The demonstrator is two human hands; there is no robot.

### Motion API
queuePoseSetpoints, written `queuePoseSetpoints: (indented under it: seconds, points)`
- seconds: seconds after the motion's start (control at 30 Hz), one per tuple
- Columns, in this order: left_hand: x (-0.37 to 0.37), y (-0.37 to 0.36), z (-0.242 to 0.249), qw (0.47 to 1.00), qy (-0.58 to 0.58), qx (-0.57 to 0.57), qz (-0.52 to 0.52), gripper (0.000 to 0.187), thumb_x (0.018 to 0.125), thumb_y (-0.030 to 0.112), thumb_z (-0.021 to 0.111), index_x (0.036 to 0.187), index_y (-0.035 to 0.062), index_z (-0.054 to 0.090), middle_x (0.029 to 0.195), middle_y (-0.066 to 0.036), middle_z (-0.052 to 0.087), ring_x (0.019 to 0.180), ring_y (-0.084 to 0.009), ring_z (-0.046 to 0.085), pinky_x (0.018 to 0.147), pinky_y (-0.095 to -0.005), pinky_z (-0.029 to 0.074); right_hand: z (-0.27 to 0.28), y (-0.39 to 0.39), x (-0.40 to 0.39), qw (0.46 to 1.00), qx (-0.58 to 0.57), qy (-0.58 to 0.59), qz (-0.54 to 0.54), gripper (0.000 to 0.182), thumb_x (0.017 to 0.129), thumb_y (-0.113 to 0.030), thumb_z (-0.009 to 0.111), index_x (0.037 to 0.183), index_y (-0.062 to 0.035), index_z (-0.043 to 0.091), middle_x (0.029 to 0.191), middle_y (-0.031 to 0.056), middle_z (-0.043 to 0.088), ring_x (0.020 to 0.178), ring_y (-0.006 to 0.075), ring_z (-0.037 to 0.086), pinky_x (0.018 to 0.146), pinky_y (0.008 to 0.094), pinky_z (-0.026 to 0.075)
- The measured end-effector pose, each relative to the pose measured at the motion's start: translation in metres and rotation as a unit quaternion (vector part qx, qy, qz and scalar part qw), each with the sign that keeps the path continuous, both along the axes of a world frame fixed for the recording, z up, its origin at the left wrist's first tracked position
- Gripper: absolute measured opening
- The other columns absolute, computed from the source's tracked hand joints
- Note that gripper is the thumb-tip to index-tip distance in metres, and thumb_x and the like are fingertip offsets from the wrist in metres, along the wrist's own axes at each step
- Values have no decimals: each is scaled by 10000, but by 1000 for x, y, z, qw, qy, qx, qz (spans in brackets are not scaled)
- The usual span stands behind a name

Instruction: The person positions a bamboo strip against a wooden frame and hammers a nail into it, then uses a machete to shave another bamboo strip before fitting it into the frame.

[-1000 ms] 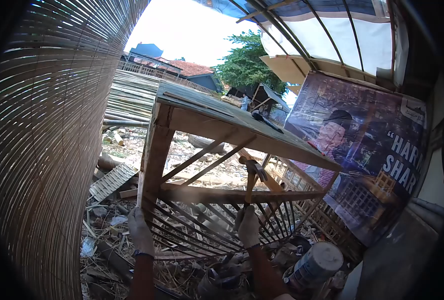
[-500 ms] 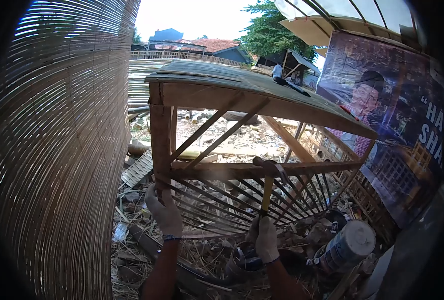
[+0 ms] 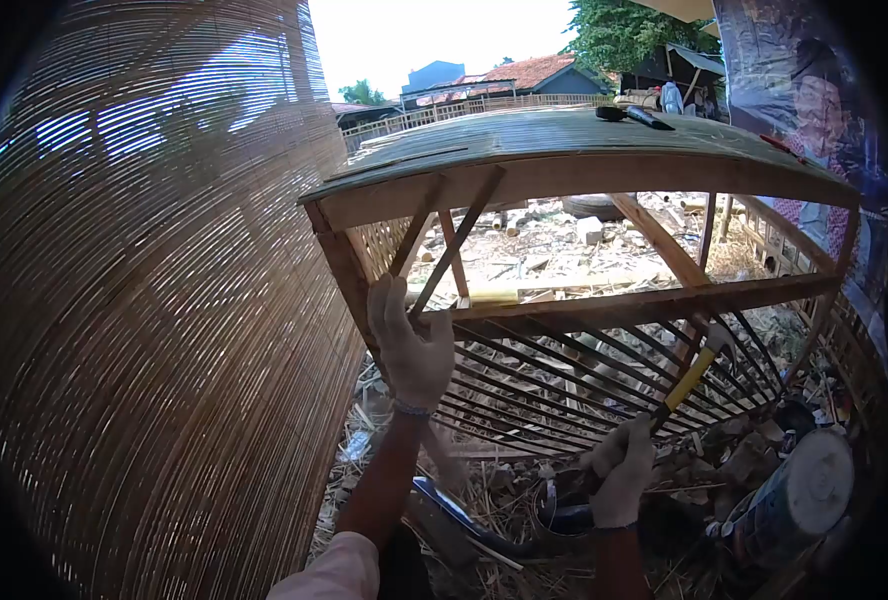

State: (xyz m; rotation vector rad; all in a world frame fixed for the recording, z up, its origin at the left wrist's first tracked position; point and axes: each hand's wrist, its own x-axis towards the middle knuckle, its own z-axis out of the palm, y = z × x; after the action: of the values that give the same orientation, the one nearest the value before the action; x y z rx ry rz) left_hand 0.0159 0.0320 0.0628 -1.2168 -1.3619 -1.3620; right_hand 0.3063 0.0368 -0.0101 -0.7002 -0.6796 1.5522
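In a pale work glove, my left hand (image 3: 411,348) is raised at the left end of a wooden frame (image 3: 604,303), fingers stretched upward. It lies against or just before the corner, by the foot of a slanted wooden slat (image 3: 458,240); contact is hard to tell. My right hand (image 3: 621,468), also gloved, is wrapped round the lower grip of a claw hammer (image 3: 692,380) with a yellow handle. The hammer tilts up to the right, its head before the thin dark bars (image 3: 584,368) below the middle rail. Bamboo strips cover the frame's top (image 3: 554,145).
A woven bamboo screen (image 3: 164,330) stands close on my left. Dark-handled tools (image 3: 647,119) lie on the frame's top. A tilted bucket (image 3: 819,482) sits low right, among rubble and straw. A printed banner (image 3: 814,100) hangs at right, and a person (image 3: 671,98) is far behind.
My left hand has risen from the lower left post to the slat's foot. The hammer has gone from upright to leaning right. My view has turned left.
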Motion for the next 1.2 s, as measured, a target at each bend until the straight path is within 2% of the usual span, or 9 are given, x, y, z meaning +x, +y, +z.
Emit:
queuePoseSetpoints:
  seconds: [0.1, 0.17, 0.3, 0.4, 0.6, 0.83, 0.9, 0.93, 1.2]
  points:
    - [-26, 28, 55, 999, -2, 0, 39, 627, 902, 181, 773, 1440, 6, 501, 1397, -238, 574, 1344, -386, 548, 1123, -475, 441, 13, 4, 22, 995, -66, 66, -32, 429, 1064, -462, 590, 757, -188, 466, 590, -75, 291, 460, 76, 299, 450, 288, 352]
    - [-28, 33, 81, 952, -240, -169, -86, 591, 904, 322, 799, 1320, -31, 570, 1184, -219, 674, 1141, -323, 668, 982, -428, 514, 6, 11, 40, 992, -86, 85, -25, 428, 1062, -472, 592, 760, -194, 473, 590, -78, 289, 461, 67, 293, 451, 284, 351]
    - [-25, 29, 84, 950, -225, -214, -18, 632, 890, 461, 802, 1207, -50, 606, 953, -170, 674, 900, -284, 684, 820, -418, 532, 6, 13, 63, 979, -136, 150, -29, 393, 1055, -515, 596, 812, -217, 517, 590, -99, 282, 457, 49, 274, 460, 257, 366]
    - [-17, 27, 81, 964, -186, -189, 11, 644, 843, 506, 833, 1109, -32, 600, 814, -99, 567, 725, -251, 583, 712, -426, 495, 14, 10, 76, 957, -181, 228, -8, 371, 1055, -512, 596, 829, -226, 526, 590, -105, 278, 454, 48, 279, 476, 258, 382]
    - [-33, 31, 79, 965, -170, -199, 30, 671, 800, 563, 852, 1006, -14, 581, 815, -108, 578, 741, -260, 590, 718, -415, 500, 24, -4, 80, 926, -204, 318, 13, 329, 1051, -450, 625, 849, -207, 535, 607, -107, 306, 468, 39, 318, 485, 267, 397]
    - [-30, 26, 77, 955, -203, -216, 31, 661, 844, 537, 830, 1081, -40, 610, 894, -141, 625, 820, -256, 630, 779, -413, 514, 44, -24, 37, 954, -164, 252, 7, 319, 1057, -419, 626, 851, -195, 531, 617, -102, 314, 481, 48, 314, 519, 274, 405]
    - [-42, 25, 65, 980, -144, -68, -121, 578, 953, 460, 752, 1187, -49, 607, 1012, -148, 654, 940, -241, 646, 866, -387, 516, 50, -34, 21, 960, -152, 236, 14, 320, 1064, -417, 611, 850, -193, 529, 620, -99, 317, 486, 54, 319, 523, 288, 405]
    - [-43, 18, 50, 973, -163, -5, -166, 504, 1061, 417, 611, 1268, -42, 597, 1109, -139, 664, 1041, -231, 647, 943, -370, 513, 56, -41, 13, 957, -153, 244, 32, 326, 1068, -420, 602, 847, -193, 527, 622, -97, 319, 489, 54, 323, 524, 293, 411]
    - [-91, -41, 2, 863, -426, 139, -234, 589, 1114, 494, 441, 1337, -35, 572, 1097, -110, 645, 974, -196, 640, 937, -362, 531, 58, -79, -31, 965, -161, 126, 166, 294, 1056, -349, 565, 843, -155, 509, 625, -65, 355, 487, 82, 364, 534, 317, 478]
